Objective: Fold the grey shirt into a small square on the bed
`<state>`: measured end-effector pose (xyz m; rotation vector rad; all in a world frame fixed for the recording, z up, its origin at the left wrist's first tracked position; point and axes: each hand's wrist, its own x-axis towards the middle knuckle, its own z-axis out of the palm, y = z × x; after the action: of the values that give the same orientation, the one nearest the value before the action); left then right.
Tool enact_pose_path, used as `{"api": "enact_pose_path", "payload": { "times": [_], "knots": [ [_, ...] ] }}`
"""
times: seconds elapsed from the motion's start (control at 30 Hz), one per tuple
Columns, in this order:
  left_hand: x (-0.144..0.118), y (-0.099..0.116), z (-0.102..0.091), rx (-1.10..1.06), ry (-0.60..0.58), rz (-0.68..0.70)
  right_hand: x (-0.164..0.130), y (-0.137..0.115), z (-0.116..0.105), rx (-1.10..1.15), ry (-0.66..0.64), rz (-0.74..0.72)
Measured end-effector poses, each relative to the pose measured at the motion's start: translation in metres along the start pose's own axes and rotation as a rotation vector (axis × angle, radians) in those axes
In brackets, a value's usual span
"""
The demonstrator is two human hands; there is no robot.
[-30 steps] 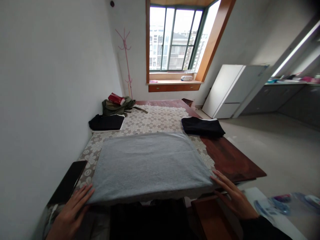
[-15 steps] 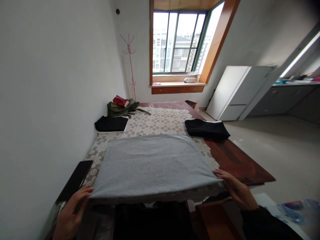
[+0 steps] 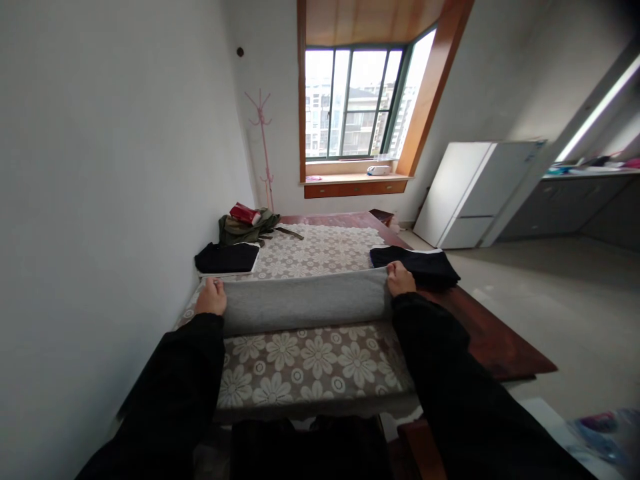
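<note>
A grey cloth [image 3: 305, 301], perhaps a garment, is stretched across the table, its near edge raised and folded over toward the far side. My left hand [image 3: 212, 297] is closed around its left corner. At the opposite corner my right hand [image 3: 401, 279] grips the same edge, close beside a folded black cloth [image 3: 425, 265]. Under the grey cloth lies a flower-patterned tablecloth [image 3: 320, 360], bare along the near side. My fingertips are partly hidden behind the cloth.
At the table's far left are a black folded cloth [image 3: 227, 258] and a green backpack [image 3: 245, 230] with a red packet [image 3: 245, 213] on top. A wall [image 3: 125, 167] borders the left side. The dark red table edge [image 3: 495, 333] juts out on the right.
Both hands have carried the near edge of the grey cloth up and away from me, doubling it over and uncovering the tablecloth in front. The view has tilted slightly upward.
</note>
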<state>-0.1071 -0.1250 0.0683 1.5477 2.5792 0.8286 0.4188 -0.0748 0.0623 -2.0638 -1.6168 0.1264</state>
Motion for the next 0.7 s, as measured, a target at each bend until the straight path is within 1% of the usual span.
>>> {"api": "enact_pose_path", "payload": {
  "times": [0.1, 0.17, 0.23, 0.4, 0.53, 0.7],
  "knots": [
    [0.009, 0.006, 0.024, 0.064, -0.043, 0.030, 0.007, -0.009, 0.024, -0.075, -0.052, 0.064],
    [0.010, 0.004, 0.033, 0.098, -0.064, 0.049, 0.008, -0.007, 0.035, -0.113, -0.084, 0.076],
    [0.009, 0.000, 0.039, 0.126, -0.072, 0.058, 0.010, -0.003, 0.042, -0.147, -0.103, 0.081],
    [0.010, -0.006, 0.043, 0.171, -0.068, 0.067, 0.018, 0.003, 0.049, -0.217, -0.135, 0.057],
    [0.011, -0.006, 0.041, 0.183, -0.077, 0.076, 0.021, 0.002, 0.046, -0.250, -0.139, 0.033],
    [0.010, -0.004, 0.040, 0.200, -0.079, 0.080, 0.019, -0.002, 0.042, -0.271, -0.119, 0.016]
  ]
}}
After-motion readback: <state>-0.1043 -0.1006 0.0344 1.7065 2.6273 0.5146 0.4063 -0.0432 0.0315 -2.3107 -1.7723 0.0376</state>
